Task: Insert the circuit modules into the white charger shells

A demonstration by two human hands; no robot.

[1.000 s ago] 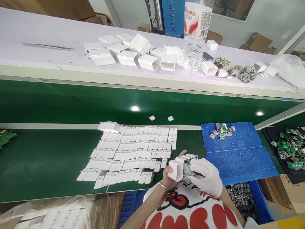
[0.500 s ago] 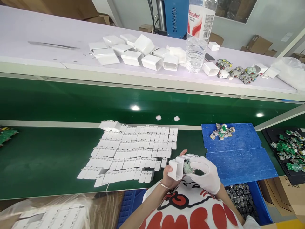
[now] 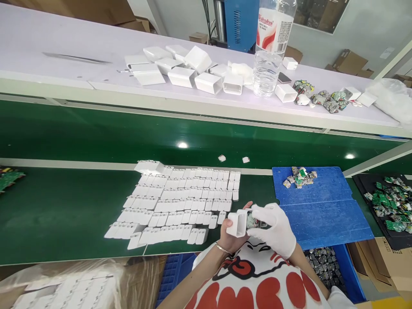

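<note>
My bare left hand (image 3: 231,238) grips a white rectangular plastic shell (image 3: 237,224) with its open end facing left. My white-gloved right hand (image 3: 276,229) pinches a small green circuit board (image 3: 252,221) and holds it against the shell's right end. Both hands hover just above the near edge of the green table (image 3: 64,214), in front of my chest. Left of them lie rows of several white caps (image 3: 180,201) laid flat.
A blue tray (image 3: 325,210) to the right holds a small pile of boards (image 3: 300,177). A black tray (image 3: 389,201) of green boards is far right. On the white shelf (image 3: 64,51) stand white shells (image 3: 180,71) and a water bottle (image 3: 268,51). A blue bin (image 3: 347,266) of dark parts sits below.
My right hand has pressed the circuit board further toward the shell. The shell has turned slightly and both hands shifted a little upward in view.
</note>
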